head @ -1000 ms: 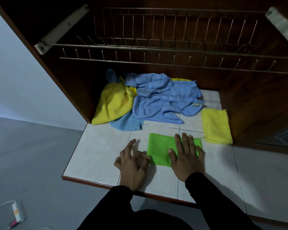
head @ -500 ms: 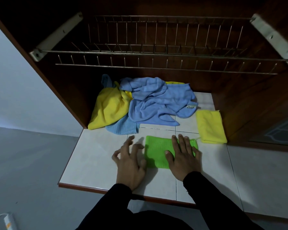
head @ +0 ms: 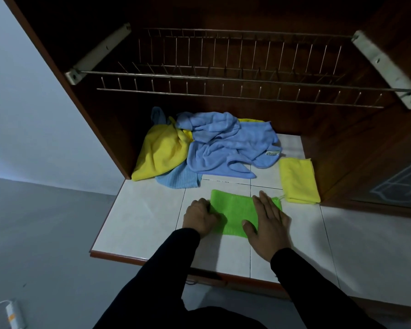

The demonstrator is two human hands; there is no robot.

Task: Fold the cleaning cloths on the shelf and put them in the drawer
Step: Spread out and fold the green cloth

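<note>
Left hand [head: 199, 218] now curled onto green cloth [head: 235, 213] edge.

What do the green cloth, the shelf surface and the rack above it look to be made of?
Green cloth: soft fabric with a fine woven grain, probably microfibre. Shelf surface: pale glazed tiles, going by the dark grout lines and dull sheen, with a wood-look edge. Rack: thin bare metal wire, silvery.
</note>
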